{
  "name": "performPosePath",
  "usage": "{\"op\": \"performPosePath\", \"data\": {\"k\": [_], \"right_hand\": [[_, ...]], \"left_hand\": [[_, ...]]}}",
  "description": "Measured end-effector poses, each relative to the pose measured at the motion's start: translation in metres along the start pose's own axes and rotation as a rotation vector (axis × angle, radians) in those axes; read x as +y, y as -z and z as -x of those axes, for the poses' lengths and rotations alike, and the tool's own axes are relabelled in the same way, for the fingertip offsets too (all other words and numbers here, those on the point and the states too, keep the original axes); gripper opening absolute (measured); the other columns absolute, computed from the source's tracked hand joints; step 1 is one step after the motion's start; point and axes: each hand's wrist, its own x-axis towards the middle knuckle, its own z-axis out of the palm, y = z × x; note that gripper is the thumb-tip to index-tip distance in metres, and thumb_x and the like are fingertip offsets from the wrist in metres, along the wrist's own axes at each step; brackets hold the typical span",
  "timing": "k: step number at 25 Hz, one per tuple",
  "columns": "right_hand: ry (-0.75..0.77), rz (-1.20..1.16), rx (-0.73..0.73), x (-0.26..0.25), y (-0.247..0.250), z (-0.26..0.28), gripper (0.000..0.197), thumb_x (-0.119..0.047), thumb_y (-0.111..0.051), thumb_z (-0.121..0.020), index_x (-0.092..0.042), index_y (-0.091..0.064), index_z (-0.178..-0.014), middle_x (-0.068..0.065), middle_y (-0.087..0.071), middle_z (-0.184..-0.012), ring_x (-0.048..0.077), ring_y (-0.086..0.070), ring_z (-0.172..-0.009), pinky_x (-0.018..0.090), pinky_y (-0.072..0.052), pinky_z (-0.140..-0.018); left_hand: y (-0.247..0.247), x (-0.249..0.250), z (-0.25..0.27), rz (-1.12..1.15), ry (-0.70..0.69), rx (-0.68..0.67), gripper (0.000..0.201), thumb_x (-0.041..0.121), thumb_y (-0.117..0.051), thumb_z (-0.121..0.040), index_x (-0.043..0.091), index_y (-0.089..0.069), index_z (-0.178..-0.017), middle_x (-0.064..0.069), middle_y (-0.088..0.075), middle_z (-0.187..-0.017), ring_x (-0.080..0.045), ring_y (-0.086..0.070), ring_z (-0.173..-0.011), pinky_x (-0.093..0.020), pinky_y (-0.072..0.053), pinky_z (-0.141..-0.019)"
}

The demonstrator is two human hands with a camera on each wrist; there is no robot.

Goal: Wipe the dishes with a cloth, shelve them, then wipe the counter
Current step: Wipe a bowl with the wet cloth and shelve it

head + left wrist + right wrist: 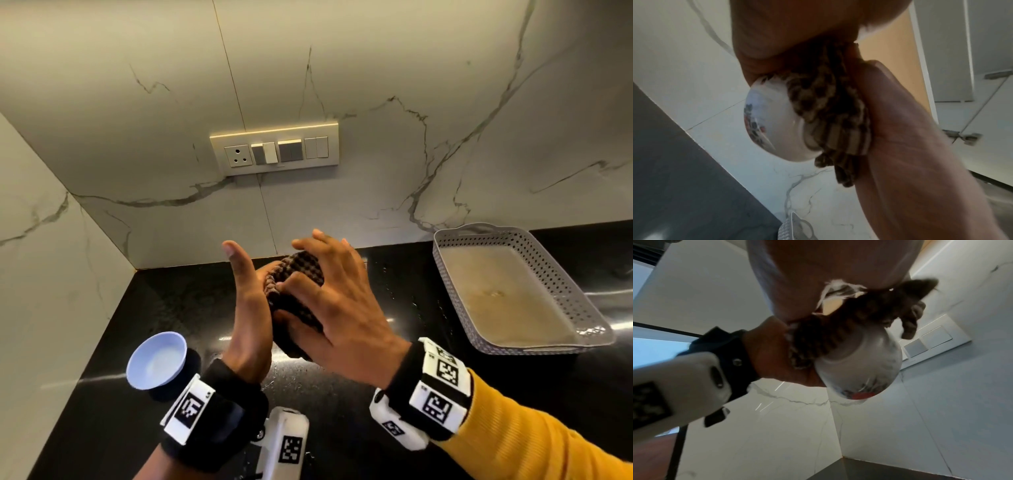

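Black counter (113, 342) beneath the clasped hands, grey perforated tray (568, 294) well right of them, right hand (339, 308) pressing brown checked cloth (301, 274) over white floral bowl (772, 123), left hand (246, 308) cupping both, small pale-blue bowl (156, 359) beside left wrist

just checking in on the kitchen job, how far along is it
In hand: both hands, left hand and right hand, wrap the brown cloth round a white floral bowl. Looks done: the grey tray holds no dishes. Left: a pale blue bowl sits on the black counter, unshelved; the counter shows water spots.
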Motion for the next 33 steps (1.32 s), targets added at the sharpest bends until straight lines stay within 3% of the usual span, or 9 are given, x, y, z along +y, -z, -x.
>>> {"op": "performPosePath", "data": {"k": [3,7,10,13,18,22,26,30,33], "right_hand": [[-0.013,-0.168,0.009,0.012,-0.003,-0.005,0.047,-0.053,-0.059,-0.098,-0.025,-0.050,-0.134,0.007,-0.047,-0.149,0.028,-0.045,-0.141,0.053,-0.043,-0.111],[-0.234,-0.747,0.172,0.012,0.002,-0.010,0.041,-0.050,-0.045,-0.105,-0.023,-0.037,-0.135,0.002,-0.060,-0.114,0.016,-0.067,-0.097,0.030,-0.060,-0.073],[-0.268,-0.597,0.331,0.006,0.001,-0.005,0.040,-0.048,-0.045,-0.104,-0.025,-0.039,-0.135,0.004,-0.056,-0.129,0.015,-0.063,-0.112,0.028,-0.054,-0.086],[-0.221,-0.332,0.391,0.002,-0.001,0.000,0.047,-0.057,-0.039,-0.104,-0.026,-0.035,-0.139,0.010,-0.035,-0.158,0.022,-0.044,-0.142,0.038,-0.045,-0.110],[-0.168,0.079,0.163,-0.003,0.011,-0.013,0.053,-0.060,-0.039,-0.103,-0.032,-0.035,-0.148,0.017,-0.031,-0.162,0.044,-0.028,-0.152,0.067,-0.034,-0.115],[-0.224,0.191,-0.002,-0.008,0.035,-0.042,0.049,-0.060,-0.037,-0.095,-0.036,-0.057,-0.132,0.003,-0.059,-0.130,0.027,-0.057,-0.118,0.050,-0.048,-0.100],[-0.321,-0.221,0.039,0.003,0.041,-0.056,0.048,-0.062,-0.033,-0.094,-0.031,-0.065,-0.113,-0.006,-0.068,-0.097,0.010,-0.064,-0.086,0.033,-0.055,-0.074],[-0.332,-0.462,0.263,-0.004,0.027,-0.039,0.044,-0.051,-0.040,-0.102,-0.027,-0.060,-0.132,0.000,-0.065,-0.112,0.008,-0.064,-0.097,0.026,-0.056,-0.078],[-0.236,-0.131,0.271,-0.014,0.022,-0.027,0.057,-0.055,-0.041,-0.102,-0.026,-0.050,-0.150,0.006,-0.050,-0.144,0.018,-0.054,-0.125,0.038,-0.050,-0.101]], "left_hand": [[0.005,0.005,-0.003,0.007,-0.025,-0.003,0.115,0.084,-0.002,-0.089,-0.008,-0.065,-0.117,-0.029,-0.073,-0.102,-0.040,-0.072,-0.089,-0.040,-0.059,-0.068],[0.010,0.010,-0.006,0.214,-0.005,0.030,0.097,0.076,-0.017,-0.099,-0.005,-0.061,-0.130,-0.030,-0.069,-0.120,-0.038,-0.065,-0.107,-0.050,-0.048,-0.100],[0.003,0.010,0.001,0.385,0.063,-0.044,0.077,0.059,-0.022,-0.107,-0.001,-0.058,-0.138,-0.027,-0.064,-0.135,-0.039,-0.057,-0.134,-0.052,-0.038,-0.118],[-0.004,0.012,0.005,0.518,0.109,-0.142,0.079,0.059,-0.021,-0.106,-0.001,-0.058,-0.141,-0.027,-0.059,-0.142,-0.040,-0.055,-0.137,-0.053,-0.039,-0.119],[-0.019,0.013,0.013,0.418,0.005,-0.134,0.093,0.077,-0.013,-0.096,0.010,-0.056,-0.142,-0.019,-0.065,-0.138,-0.033,-0.061,-0.132,-0.049,-0.040,-0.115],[-0.028,0.013,0.017,0.304,-0.051,-0.105,0.095,0.081,-0.016,-0.088,0.012,-0.061,-0.133,-0.013,-0.072,-0.128,-0.026,-0.067,-0.124,-0.051,-0.040,-0.116],[-0.019,0.014,0.010,0.320,-0.062,-0.047,0.097,0.080,-0.013,-0.094,0.007,-0.068,-0.127,-0.021,-0.072,-0.125,-0.034,-0.067,-0.122,-0.050,-0.050,-0.106],[-0.007,0.017,0.004,0.513,0.010,-0.033,0.090,0.073,-0.019,-0.100,0.002,-0.062,-0.135,-0.026,-0.065,-0.134,-0.041,-0.059,-0.131,-0.053,-0.040,-0.116],[-0.008,0.015,0.005,0.547,0.031,-0.062,0.089,0.072,-0.018,-0.101,0.004,-0.060,-0.139,-0.026,-0.063,-0.138,-0.040,-0.058,-0.133,-0.054,-0.035,-0.118]]}}
